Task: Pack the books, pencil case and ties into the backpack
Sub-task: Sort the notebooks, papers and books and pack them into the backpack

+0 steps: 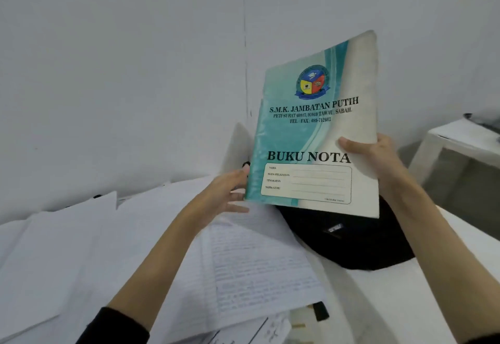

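Right of centre in the frame, a thin teal-and-white notebook (315,127) is held upright in the air above a black backpack (349,238) that lies on the white desk (378,303). At the book's right edge, the right hand (376,154) pinches it, thumb on the front cover and fingers hidden behind. At the lower left corner, the left hand (224,194) touches the spine edge with loosely spread fingers, steadying rather than gripping.

I judge the book light and floppy: its soft cover bows slightly, so a grip at one edge lets the far corner sag. Holding both side edges, or taking it near the spine, would keep it flat for sliding into the bag. Its glossy cover may slip under a light pinch. Loose written sheets (257,270) cover the desk at lower left. Whether the backpack's opening is unzipped cannot be told.
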